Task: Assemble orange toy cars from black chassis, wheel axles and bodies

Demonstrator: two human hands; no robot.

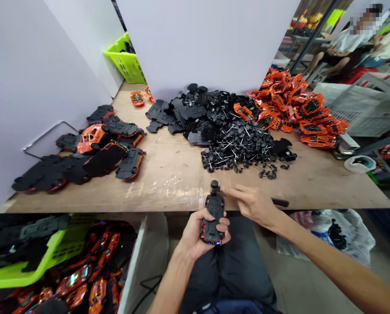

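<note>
My left hand (199,231) is wrapped round a toy car (213,218) held upside down near the table's front edge. Its black underside faces up, with orange body edges showing at the sides. My right hand (252,204) grips a small black hammer, its index finger stretched along the shaft. The hammer head (215,186) is at the car's far end; whether they touch I cannot tell. Behind my wrist the dark handle end (280,202) sticks out. Beyond my hands lies a heap of black wheels on metal axles (242,146).
Black car bases (184,111) are heaped behind the wheels, orange car bodies (288,102) at the right. Several assembled cars (131,163) lie on the left of the wooden table (168,170). Below it stand a green basket (62,250) and a plastic bag (358,240). People sit at back right.
</note>
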